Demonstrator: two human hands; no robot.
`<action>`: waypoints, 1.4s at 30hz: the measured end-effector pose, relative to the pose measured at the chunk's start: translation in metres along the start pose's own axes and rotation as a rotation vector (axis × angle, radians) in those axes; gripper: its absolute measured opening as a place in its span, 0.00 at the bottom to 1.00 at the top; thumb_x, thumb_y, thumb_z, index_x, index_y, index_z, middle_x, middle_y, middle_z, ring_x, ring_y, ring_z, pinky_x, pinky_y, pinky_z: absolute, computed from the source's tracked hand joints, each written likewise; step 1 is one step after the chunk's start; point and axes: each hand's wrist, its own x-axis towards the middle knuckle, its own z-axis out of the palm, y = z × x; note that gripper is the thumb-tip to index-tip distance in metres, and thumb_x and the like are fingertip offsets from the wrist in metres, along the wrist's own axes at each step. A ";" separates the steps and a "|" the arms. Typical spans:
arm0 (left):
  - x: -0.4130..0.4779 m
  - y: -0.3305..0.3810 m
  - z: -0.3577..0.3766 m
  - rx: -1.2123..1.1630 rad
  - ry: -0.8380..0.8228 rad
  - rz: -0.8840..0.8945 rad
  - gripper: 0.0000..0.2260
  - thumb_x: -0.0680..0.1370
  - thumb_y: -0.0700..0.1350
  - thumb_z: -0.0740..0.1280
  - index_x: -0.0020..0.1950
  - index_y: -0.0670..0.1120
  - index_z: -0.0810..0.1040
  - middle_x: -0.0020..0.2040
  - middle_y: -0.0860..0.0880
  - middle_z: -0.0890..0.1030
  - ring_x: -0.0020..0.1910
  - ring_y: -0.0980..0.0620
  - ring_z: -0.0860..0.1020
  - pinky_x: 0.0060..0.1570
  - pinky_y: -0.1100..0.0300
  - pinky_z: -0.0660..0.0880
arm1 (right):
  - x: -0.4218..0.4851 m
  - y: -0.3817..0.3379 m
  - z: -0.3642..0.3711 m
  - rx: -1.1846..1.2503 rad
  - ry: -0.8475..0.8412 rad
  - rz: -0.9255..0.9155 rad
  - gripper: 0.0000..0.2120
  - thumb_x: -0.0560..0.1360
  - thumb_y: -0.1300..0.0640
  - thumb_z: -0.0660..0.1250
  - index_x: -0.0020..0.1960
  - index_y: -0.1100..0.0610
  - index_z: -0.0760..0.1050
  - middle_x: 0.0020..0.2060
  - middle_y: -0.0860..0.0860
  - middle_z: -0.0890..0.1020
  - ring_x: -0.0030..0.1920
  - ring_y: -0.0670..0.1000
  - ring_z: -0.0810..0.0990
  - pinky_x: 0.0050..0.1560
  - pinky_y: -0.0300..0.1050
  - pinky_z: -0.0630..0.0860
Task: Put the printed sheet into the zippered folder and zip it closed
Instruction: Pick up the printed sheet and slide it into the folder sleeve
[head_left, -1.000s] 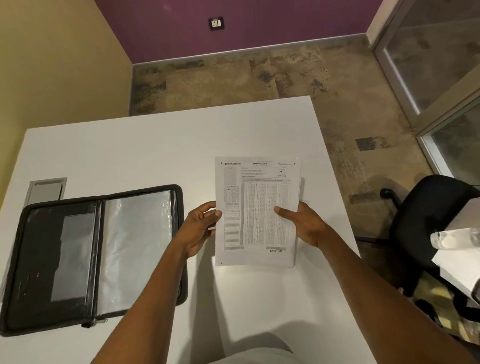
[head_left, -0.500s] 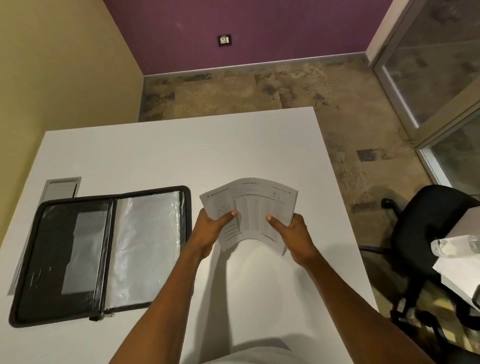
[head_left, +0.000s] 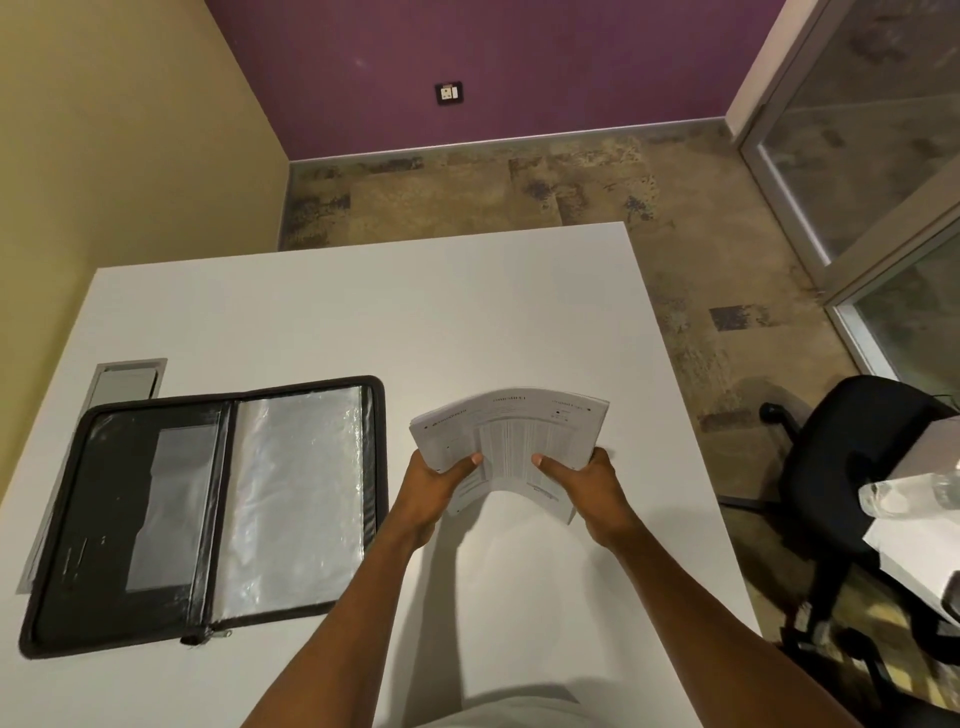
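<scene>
The printed sheet (head_left: 511, 436) is lifted off the white table (head_left: 363, 312) and bowed upward in an arch, its printed table facing me. My left hand (head_left: 434, 493) grips its left edge with the thumb on top. Its right edge is held the same way by my right hand (head_left: 589, 491). The black zippered folder (head_left: 208, 509) lies open flat to the left of the sheet, with a shiny clear plastic sleeve on its right half and a pocket on its left half. Its zipper pull (head_left: 221, 634) rests at the near edge.
A grey cable hatch (head_left: 127, 376) is set in the table behind the folder. A black office chair (head_left: 852, 467) stands on the floor to the right, beside another table corner holding a plastic bottle (head_left: 914, 493). Glass partition at far right.
The sheet lay flat on the table a second ago; both hands have lifted it and bent it into an arch. The camera view has tilted up slightly.
</scene>
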 end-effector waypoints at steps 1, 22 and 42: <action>0.000 0.000 -0.001 -0.005 0.000 0.003 0.17 0.78 0.40 0.75 0.67 0.48 0.81 0.60 0.46 0.86 0.60 0.48 0.85 0.55 0.54 0.83 | 0.002 0.001 0.000 0.002 0.013 0.002 0.14 0.71 0.55 0.81 0.51 0.45 0.79 0.43 0.39 0.88 0.44 0.38 0.87 0.39 0.33 0.82; -0.001 0.003 -0.028 0.135 0.016 -0.133 0.17 0.76 0.49 0.78 0.64 0.51 0.81 0.53 0.54 0.88 0.53 0.53 0.87 0.47 0.62 0.83 | 0.003 -0.006 0.010 -0.138 -0.184 -0.087 0.26 0.73 0.51 0.80 0.68 0.52 0.79 0.58 0.48 0.87 0.59 0.51 0.86 0.64 0.56 0.81; 0.026 0.054 -0.263 -0.180 0.002 -0.365 0.18 0.78 0.36 0.74 0.68 0.41 0.81 0.63 0.41 0.85 0.61 0.43 0.85 0.56 0.51 0.83 | 0.031 -0.044 0.230 -0.191 -0.343 0.035 0.13 0.80 0.56 0.73 0.63 0.49 0.81 0.55 0.43 0.88 0.55 0.44 0.87 0.48 0.34 0.82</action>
